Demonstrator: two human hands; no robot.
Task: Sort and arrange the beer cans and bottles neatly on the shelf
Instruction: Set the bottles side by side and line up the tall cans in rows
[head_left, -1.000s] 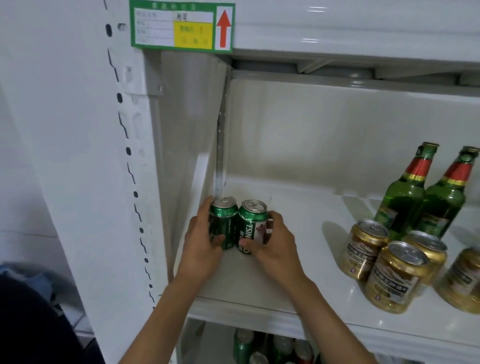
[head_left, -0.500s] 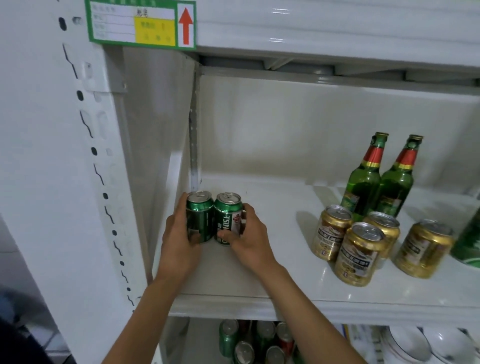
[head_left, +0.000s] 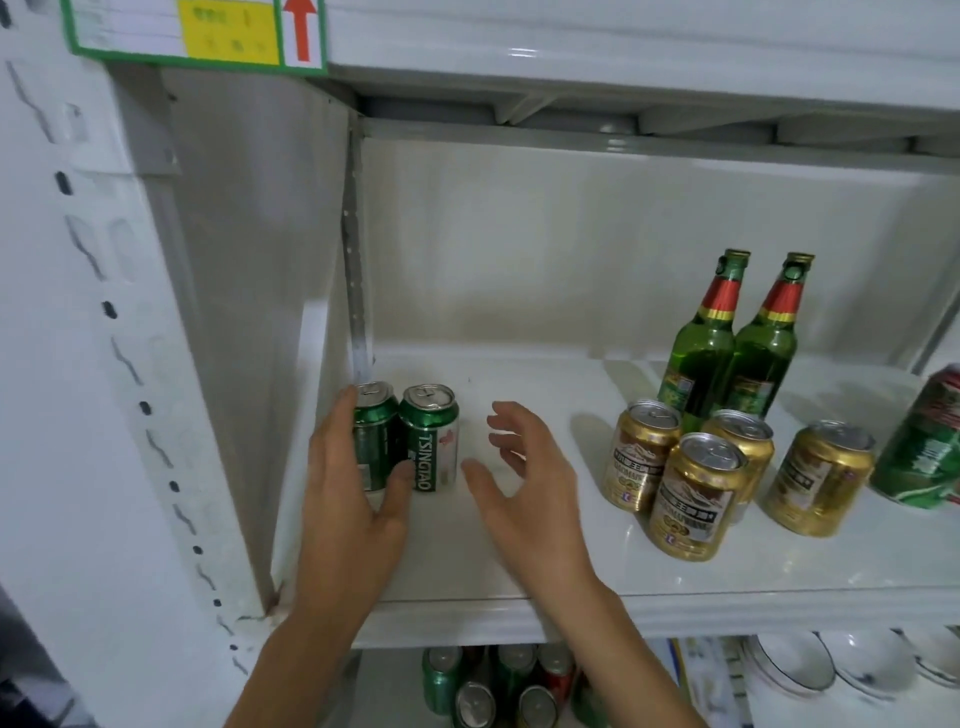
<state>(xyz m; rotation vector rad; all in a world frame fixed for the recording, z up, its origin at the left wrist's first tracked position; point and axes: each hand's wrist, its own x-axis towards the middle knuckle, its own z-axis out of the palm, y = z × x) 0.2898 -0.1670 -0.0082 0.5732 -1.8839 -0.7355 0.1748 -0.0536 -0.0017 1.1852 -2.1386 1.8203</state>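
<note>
- Left hand (head_left: 347, 499) wrapped round the left of two upright green aluminium beer cans (head_left: 375, 435), far left on white metal shelf (head_left: 779, 566)
- Right hand (head_left: 524, 483) hovered loose – fingers spread, gripping nothing

Light is soft and even, falling from above and in front. The shelf (head_left: 727, 566) is bright with small glare streaks at 5 o'clock; cans throw faint shadows toward 10 o'clock. Wide-angle bending shows at the edges, and the right hand (head_left: 524, 483) is slightly blurred.
</note>
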